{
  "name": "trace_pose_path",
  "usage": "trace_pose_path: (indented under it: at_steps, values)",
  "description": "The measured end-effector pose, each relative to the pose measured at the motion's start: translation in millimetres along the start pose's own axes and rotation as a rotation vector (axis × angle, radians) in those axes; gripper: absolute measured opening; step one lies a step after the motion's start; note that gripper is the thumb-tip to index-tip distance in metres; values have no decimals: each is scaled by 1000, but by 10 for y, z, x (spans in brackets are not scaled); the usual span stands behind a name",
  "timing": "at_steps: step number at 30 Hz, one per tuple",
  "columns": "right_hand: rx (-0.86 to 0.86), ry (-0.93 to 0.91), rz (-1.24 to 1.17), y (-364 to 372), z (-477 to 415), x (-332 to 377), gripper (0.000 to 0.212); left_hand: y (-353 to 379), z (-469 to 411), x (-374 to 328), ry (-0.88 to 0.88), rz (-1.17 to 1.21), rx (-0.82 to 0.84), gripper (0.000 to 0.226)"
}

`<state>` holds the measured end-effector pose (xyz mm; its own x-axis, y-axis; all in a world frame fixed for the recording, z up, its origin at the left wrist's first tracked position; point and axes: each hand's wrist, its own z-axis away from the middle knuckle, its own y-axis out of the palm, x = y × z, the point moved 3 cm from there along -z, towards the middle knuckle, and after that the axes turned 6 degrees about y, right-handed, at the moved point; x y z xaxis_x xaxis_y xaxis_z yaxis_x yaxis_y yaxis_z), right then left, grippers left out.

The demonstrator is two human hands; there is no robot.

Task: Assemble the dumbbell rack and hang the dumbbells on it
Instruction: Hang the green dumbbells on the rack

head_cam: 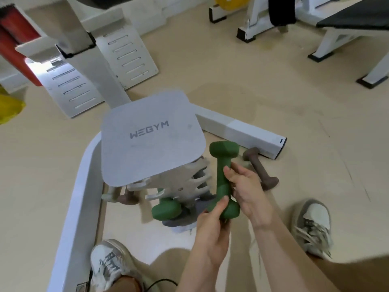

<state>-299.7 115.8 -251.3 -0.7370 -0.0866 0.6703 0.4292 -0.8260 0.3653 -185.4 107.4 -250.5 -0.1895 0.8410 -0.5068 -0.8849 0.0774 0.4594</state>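
The dumbbell rack [152, 137] stands on the floor in the middle, seen from above; its grey top plate reads WEGYM and white hooked arms show below it. A green dumbbell [166, 209] hangs low on the rack, and a brown dumbbell [127, 198] hangs at its left side. I hold a second green dumbbell [224, 165] upright just right of the rack. My right hand [247, 192] grips its handle. My left hand [212, 226] holds its lower head. Another brown dumbbell [260, 167] lies on the floor behind my right hand.
A white machine frame [77, 197] curves along the left of the rack, and its white beam [248, 133] runs behind. My two shoes [109, 264] [311, 226] flank the spot. White footplates [130, 55] stand at the back left, a bench [353, 22] at the back right.
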Motion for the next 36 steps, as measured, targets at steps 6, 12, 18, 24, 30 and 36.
trace_pose_path:
  at_steps: [6,12,18,24,30,36]
  values:
    - [-64,14,75,147,-414,-15,34,15,-377,-113,46,43,-37,33]
    - [-86,17,229,173,-734,-50,26,63,-548,-155,48,21,-58,26]
    - [31,34,519,311,-840,-46,29,37,-568,-51,49,90,-137,43]
    - [78,80,629,388,-736,-119,32,-60,-511,-124,34,106,-187,23]
    - [110,142,508,370,-613,-230,29,-140,-506,-180,48,51,-165,15]
    - [4,217,434,357,-463,-226,31,-211,-477,-233,28,185,-100,27]
